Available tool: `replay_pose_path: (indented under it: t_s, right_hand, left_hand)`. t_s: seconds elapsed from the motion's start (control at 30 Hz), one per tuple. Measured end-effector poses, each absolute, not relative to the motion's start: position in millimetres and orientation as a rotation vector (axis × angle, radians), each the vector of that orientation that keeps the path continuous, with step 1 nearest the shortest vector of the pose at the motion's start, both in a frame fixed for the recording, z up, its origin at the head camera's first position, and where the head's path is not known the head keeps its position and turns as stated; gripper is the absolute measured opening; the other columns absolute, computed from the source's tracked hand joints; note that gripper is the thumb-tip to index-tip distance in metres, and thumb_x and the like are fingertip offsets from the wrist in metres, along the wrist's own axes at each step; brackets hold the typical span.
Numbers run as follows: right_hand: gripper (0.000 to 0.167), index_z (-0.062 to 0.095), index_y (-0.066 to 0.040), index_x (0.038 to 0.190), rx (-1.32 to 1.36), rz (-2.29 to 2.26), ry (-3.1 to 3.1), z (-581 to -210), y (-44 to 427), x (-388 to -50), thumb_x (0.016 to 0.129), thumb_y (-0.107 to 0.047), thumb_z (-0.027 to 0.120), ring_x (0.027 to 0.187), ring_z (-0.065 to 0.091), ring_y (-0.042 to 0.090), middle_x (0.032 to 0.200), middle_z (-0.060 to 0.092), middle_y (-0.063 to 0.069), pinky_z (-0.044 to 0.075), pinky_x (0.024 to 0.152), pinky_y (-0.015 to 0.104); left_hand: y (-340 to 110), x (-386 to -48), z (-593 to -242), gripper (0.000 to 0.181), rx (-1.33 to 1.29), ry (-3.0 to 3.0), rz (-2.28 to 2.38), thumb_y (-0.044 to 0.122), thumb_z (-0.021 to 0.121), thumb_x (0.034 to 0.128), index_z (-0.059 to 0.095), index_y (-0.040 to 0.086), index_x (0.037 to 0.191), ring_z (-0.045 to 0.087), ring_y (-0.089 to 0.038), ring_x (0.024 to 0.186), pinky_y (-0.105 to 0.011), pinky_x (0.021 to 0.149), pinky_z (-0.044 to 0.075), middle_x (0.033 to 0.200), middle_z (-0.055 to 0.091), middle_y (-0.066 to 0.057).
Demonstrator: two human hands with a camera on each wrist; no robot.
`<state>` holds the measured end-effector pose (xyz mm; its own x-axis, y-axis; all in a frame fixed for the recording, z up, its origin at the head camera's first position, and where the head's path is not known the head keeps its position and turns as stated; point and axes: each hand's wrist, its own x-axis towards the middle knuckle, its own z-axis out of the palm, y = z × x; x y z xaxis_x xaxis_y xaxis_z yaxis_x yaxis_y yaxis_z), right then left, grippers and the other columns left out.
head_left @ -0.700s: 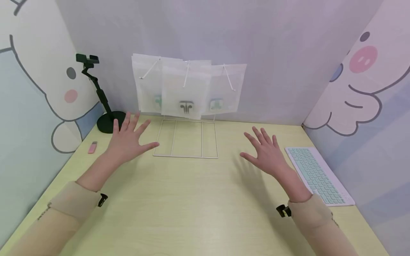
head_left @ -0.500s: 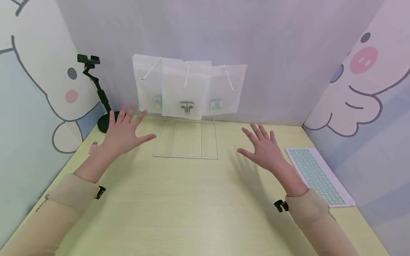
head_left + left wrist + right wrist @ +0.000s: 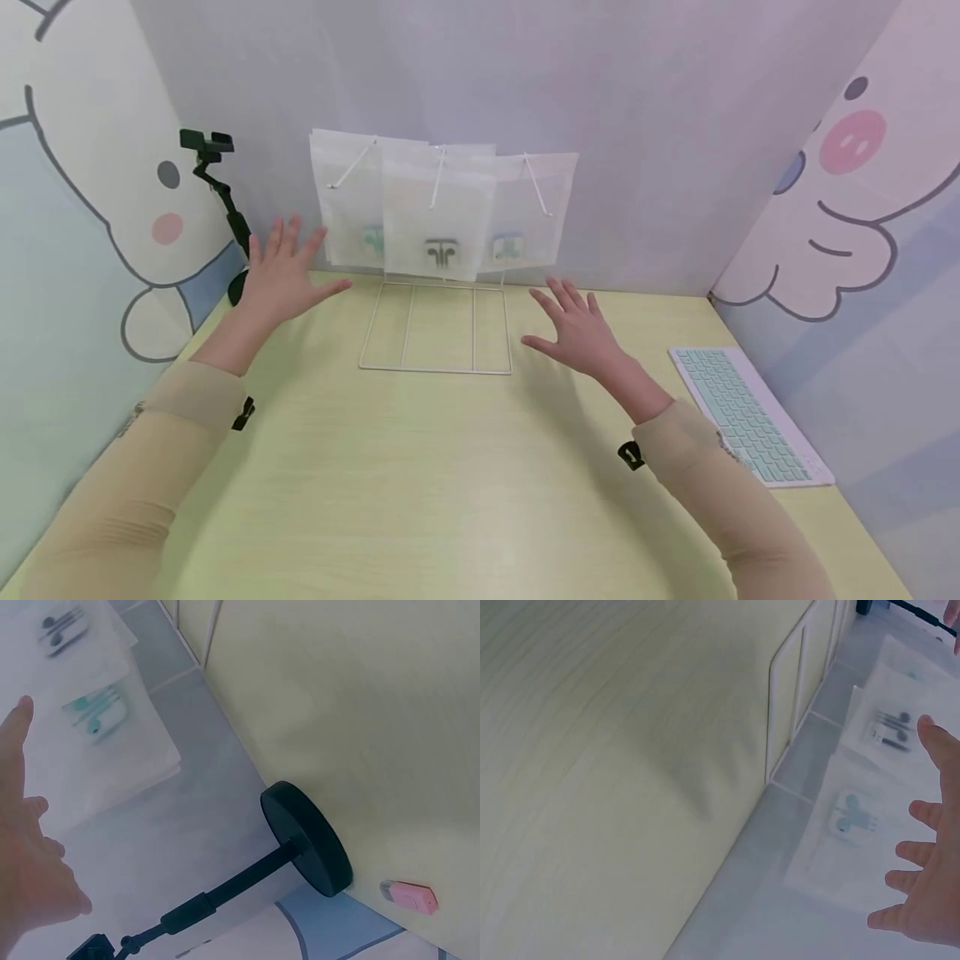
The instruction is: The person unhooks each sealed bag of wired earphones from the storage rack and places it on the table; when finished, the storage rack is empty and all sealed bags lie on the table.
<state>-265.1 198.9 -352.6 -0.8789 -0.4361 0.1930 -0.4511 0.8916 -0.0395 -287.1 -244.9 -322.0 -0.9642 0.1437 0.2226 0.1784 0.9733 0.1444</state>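
My left hand (image 3: 276,279) is held in the air with fingers spread, near the black stand and left of the hanging bags. My right hand (image 3: 576,335), also spread and holding nothing, hovers to the right of a white wire rack (image 3: 435,370). Three groups of frosted bags hang from the rack's prongs: a left bag (image 3: 348,212), a middle bag (image 3: 438,204) and a right bag (image 3: 528,208). Earphones show through them: mint ones (image 3: 96,712) at left, dark ones (image 3: 441,252) in the middle, pale mint ones (image 3: 853,816) at right. Neither hand touches a bag.
A black phone stand (image 3: 307,840) with a round base stands at the back left. Close to it lies a pink USB stick (image 3: 412,897). A white keyboard with mint keys (image 3: 738,412) lies at the right table edge. Cartoon-printed walls enclose the table.
Both hands have moved forward toward the bags, still spread. The right hand has also shifted left toward the rack. My left arm now covers the pink USB stick in the head view.
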Motion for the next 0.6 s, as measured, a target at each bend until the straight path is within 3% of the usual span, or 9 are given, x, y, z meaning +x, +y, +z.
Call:
replay_pose_path:
  t_s: [0.6]
  right_hand:
    - [0.092,0.023,-0.017,0.151,0.862,0.291,-3.006,-406.7,169.7,-294.7,0.080,-0.059,0.064,0.142,0.017,0.039,0.156,0.017,0.014,0.021,0.107,0.062]
  left_hand:
    - [-261.0,-344.8,-356.1,0.103,-0.112,-2.816,-0.510,0.052,0.062,0.0852,-0.002,0.009,0.152,-0.016,-0.033,0.143,-0.057,0.111,-0.009,0.157,-0.010,-0.017]
